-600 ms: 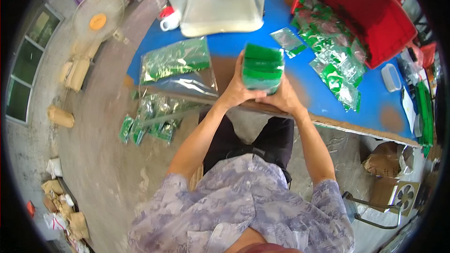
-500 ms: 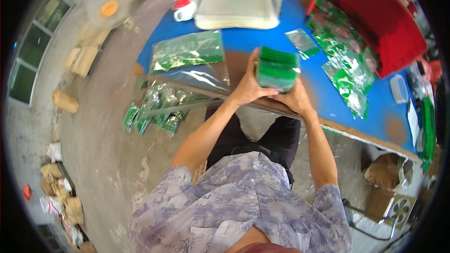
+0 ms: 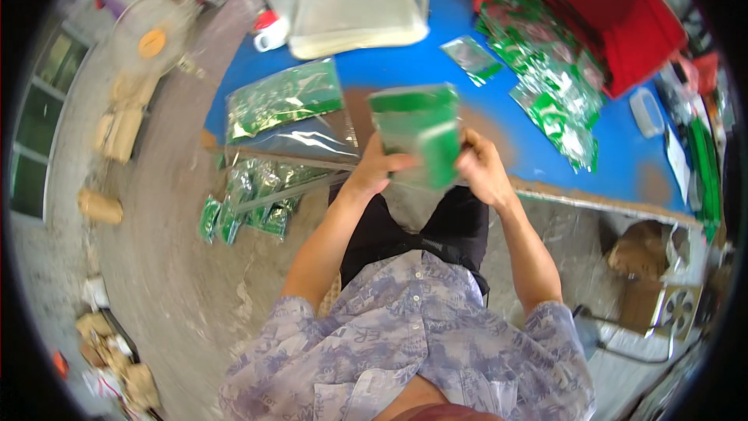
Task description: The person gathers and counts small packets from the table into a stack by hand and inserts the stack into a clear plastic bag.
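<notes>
Above the table's near edge I hold a stack of clear plastic packets with green bands (image 3: 413,121). My left hand (image 3: 375,168) is closed round its left side, with the thumb lying across the front. At the stack's right edge is my right hand (image 3: 485,168), its fingers curled against the packets and partly smeared by motion. The stack's right side is blurred too. Left of my hands, a large clear bag holding green packets (image 3: 284,97) lies flat on the blue table (image 3: 389,70).
A red bin (image 3: 639,39) lies tipped at the right, with loose green packets (image 3: 538,54) spilling from it. One packet (image 3: 471,58) lies apart. A translucent tub (image 3: 354,19) stands at the back beside a red-and-white bottle (image 3: 270,31). Filled bags (image 3: 261,187) hang below the table's left edge.
The stack has turned from its edges to its broad face and come slightly left and nearer. My right hand has shifted from under it to its right edge. The view has swung somewhat.
</notes>
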The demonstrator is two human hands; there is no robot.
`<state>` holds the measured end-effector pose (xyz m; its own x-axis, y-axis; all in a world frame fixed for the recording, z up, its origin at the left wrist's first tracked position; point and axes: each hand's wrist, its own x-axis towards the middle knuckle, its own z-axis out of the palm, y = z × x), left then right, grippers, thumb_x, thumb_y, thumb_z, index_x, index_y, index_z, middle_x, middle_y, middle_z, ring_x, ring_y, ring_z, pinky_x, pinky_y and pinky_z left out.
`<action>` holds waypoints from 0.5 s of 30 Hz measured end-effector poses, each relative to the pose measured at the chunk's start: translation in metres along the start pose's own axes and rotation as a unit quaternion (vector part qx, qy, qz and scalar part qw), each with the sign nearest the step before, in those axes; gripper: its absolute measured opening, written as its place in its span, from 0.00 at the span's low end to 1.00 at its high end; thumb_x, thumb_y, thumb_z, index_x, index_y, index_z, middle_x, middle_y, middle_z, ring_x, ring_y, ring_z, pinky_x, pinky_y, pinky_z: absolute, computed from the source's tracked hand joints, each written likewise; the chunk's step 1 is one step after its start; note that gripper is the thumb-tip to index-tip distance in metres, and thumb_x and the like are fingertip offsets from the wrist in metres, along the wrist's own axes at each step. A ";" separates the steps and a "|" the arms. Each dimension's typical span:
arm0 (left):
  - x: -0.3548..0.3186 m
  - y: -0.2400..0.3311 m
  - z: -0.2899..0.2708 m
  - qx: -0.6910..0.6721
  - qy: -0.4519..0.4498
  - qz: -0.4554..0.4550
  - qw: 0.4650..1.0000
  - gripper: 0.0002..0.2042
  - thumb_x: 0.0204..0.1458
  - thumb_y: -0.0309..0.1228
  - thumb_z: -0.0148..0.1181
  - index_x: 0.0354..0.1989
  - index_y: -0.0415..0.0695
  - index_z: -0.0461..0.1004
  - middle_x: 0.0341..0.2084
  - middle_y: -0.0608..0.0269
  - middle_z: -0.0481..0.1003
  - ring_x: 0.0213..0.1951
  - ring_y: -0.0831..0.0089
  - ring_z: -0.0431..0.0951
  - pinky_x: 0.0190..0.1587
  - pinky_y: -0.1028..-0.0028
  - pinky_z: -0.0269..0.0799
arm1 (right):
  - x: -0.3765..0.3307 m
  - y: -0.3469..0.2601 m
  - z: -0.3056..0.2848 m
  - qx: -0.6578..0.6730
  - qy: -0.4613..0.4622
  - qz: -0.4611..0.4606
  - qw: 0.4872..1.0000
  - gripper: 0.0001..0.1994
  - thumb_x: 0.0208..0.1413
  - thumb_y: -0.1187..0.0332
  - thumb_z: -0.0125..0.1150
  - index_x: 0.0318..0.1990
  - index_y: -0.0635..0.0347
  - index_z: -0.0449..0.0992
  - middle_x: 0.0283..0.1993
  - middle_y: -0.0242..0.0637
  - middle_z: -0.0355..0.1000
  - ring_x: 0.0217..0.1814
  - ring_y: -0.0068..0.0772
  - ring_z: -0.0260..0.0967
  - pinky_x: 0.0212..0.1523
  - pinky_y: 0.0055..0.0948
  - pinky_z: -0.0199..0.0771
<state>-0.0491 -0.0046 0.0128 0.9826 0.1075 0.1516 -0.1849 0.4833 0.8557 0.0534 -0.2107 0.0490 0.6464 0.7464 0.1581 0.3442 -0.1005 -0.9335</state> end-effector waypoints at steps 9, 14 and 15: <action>-0.022 -0.039 -0.036 -0.194 -0.012 -0.084 0.977 0.33 0.50 0.34 0.73 0.65 0.44 0.66 0.60 0.57 0.71 0.58 0.65 0.73 0.60 0.63 0.72 | -0.035 -0.022 0.079 0.661 -0.160 0.285 0.675 0.50 0.49 0.24 0.52 0.67 0.58 0.65 0.64 0.53 0.67 0.65 0.50 0.67 0.63 0.51 0.69; -0.010 0.002 -0.018 -0.174 -0.087 -0.041 0.980 0.49 0.50 0.55 0.66 0.75 0.45 0.46 0.71 0.54 0.56 0.70 0.61 0.59 0.71 0.59 0.56 | -0.035 -0.030 0.031 0.577 -0.099 0.205 0.784 0.37 0.48 0.56 0.75 0.64 0.62 0.66 0.62 0.44 0.70 0.62 0.42 0.70 0.64 0.45 0.69; -0.017 0.026 0.000 -0.273 -0.138 0.013 0.952 0.54 0.48 0.63 0.64 0.76 0.45 0.42 0.72 0.54 0.53 0.71 0.62 0.57 0.71 0.60 0.55 | -0.027 -0.035 0.025 0.488 -0.068 0.177 0.852 0.42 0.47 0.62 0.75 0.68 0.63 0.58 0.62 0.44 0.69 0.63 0.41 0.68 0.66 0.40 0.67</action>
<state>-0.0707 0.0057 0.0326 0.9311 -0.0713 0.3577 -0.1163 0.8714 0.4766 0.0068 -0.2106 0.0696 0.4839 0.8594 -0.1653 -0.6293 0.2104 -0.7482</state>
